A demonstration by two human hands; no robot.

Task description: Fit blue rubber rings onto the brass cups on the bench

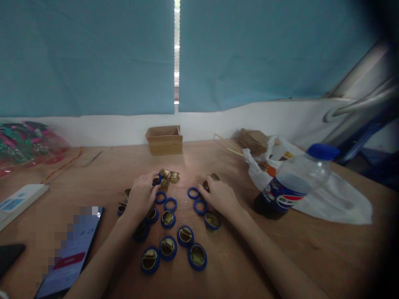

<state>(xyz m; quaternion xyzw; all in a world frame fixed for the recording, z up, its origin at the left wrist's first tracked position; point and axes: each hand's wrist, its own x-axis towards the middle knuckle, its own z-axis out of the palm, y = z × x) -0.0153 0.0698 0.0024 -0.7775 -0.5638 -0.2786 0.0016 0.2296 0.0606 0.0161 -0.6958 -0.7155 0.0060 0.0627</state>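
My left hand (142, 194) is curled at the left of the work area, thumb and fingers closed around a blue-rimmed brass piece (156, 180). Loose brass caps (174, 177) lie just beyond its fingertips. Opposite, my right hand (220, 195) pinches a small brass cap (206, 185), partly hidden by the fingers. Bare blue rings (170, 197) rest between the hands, and another blue ring (200, 200) lies beside the right thumb. Nearer to me sit several round brass pieces in blue rings (168, 248), with a bar across some of them. More pieces are partly covered by my left hand.
An open cardboard box (165, 143) stands by the wall. A cola bottle (289, 187) leans over a white plastic bag (339, 203) at right, near a brown package (253, 140). A phone (73, 253) and white power strip (21, 203) lie left, below bagged items (29, 143).
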